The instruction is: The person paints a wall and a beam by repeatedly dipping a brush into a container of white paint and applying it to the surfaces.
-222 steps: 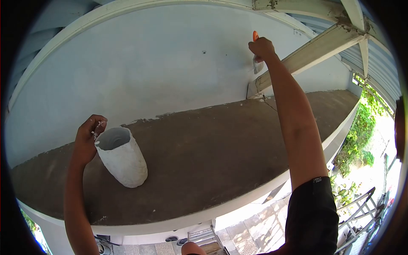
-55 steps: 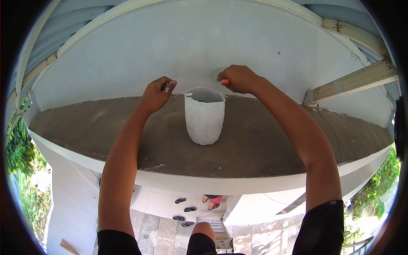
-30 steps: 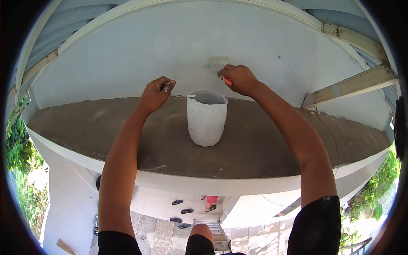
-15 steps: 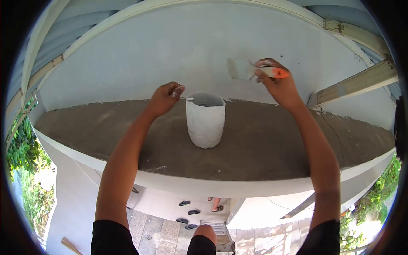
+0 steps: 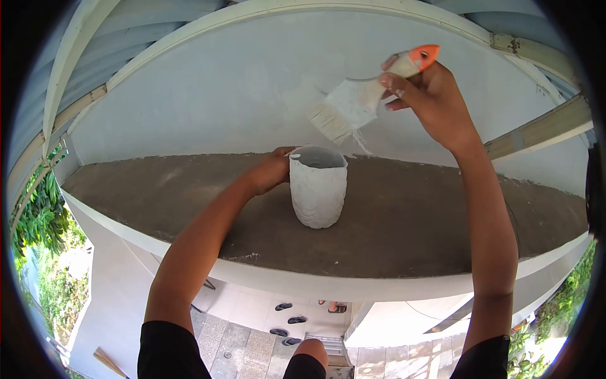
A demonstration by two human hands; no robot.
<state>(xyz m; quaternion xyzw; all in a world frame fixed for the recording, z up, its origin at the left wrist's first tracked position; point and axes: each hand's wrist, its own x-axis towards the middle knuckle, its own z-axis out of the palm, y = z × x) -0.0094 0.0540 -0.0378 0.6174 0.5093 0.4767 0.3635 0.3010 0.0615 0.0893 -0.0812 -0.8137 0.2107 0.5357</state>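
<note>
Overhead, paintbrush slants, bristles down-left, orange tip up-right.

A white, paint-caked bucket stands upright and open on the grey ledge, while a wide brush hangs tilted above the ledge, white bristles down-left, orange handle tip up-right.

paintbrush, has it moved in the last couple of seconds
Yes: the paintbrush rose from the bucket to above and right of it, in the right hand.
</note>
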